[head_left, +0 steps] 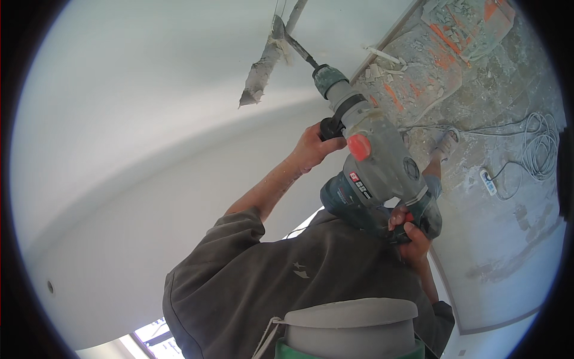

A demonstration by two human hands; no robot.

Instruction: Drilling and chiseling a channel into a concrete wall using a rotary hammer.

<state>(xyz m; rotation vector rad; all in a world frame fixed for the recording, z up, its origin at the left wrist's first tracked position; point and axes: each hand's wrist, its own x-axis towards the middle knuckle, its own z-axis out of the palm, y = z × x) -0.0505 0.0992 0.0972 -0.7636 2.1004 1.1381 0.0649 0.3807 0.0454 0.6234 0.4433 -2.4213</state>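
I hold a grey and dark green rotary hammer (pixel 382 161) with a red knob. Its flat chisel bit (pixel 302 51) reaches into a rough chipped channel (pixel 260 75) in the white wall (pixel 137 72); whether the tip touches the plaster is unclear. My left hand (pixel 314 146) is closed round the black side handle near the chuck (pixel 329 81). My right hand (pixel 412 233) is closed on the rear grip, its fingers at the red trigger, partly hidden by the tool.
Broken rubble (pixel 412 78) with orange pieces lies along the wall's foot at upper right. A coiled grey cable (pixel 538 149) and a white power strip (pixel 488 182) lie on the dusty floor, near my sandalled foot (pixel 445 143).
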